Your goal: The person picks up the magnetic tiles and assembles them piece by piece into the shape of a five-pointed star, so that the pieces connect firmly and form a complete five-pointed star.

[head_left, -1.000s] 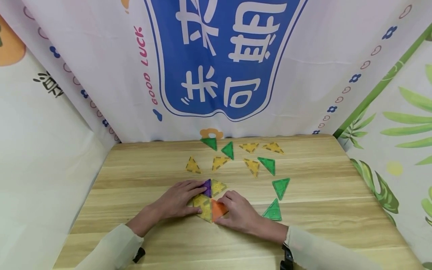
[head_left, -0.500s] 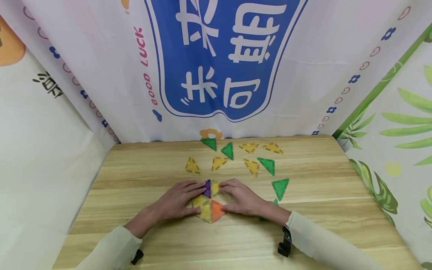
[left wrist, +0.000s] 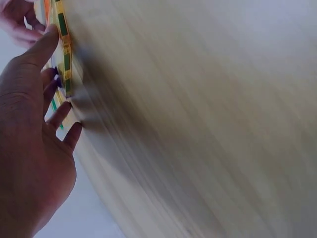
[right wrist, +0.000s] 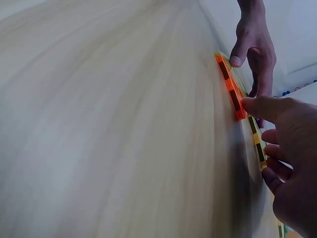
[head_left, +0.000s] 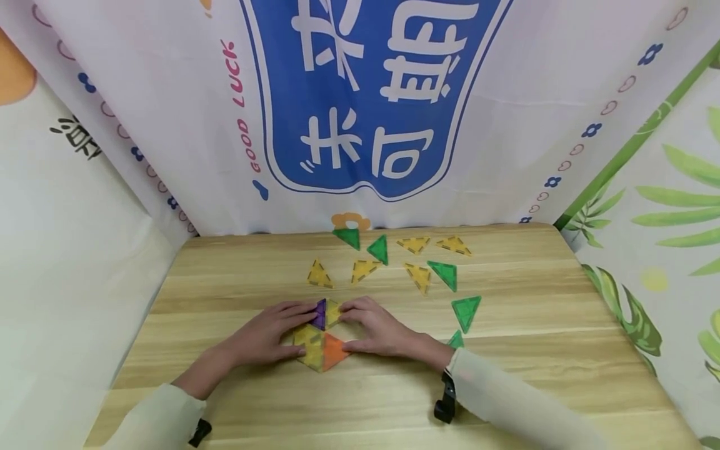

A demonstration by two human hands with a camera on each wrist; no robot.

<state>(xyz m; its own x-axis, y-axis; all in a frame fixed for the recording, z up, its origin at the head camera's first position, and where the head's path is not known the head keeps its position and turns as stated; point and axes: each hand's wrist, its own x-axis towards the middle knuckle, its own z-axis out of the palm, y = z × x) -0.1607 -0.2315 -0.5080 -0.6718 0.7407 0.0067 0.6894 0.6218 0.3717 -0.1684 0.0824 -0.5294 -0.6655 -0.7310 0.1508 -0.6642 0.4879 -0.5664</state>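
Flat translucent magnetic tiles lie joined on the table: a purple triangle, a small yellow triangle, a yellow section and an orange triangle. At their left side, my left hand has its fingers on the purple tile and its thumb on the yellow section. From the right, my right hand touches the small yellow tile with its fingertips and the orange tile with its thumb. The right wrist view shows that thumb against the orange tile's edge. Fingers partly cover the purple tile.
Loose yellow triangles and green triangles lie scattered toward the back and right of the wooden table. One green tile is partly hidden by my right forearm. A printed curtain hangs behind the back edge.
My right hand went from the orange tile's edges to touching both right-hand tiles. Both hands and the joined tiles have since shifted left together. The loose tiles stay put.
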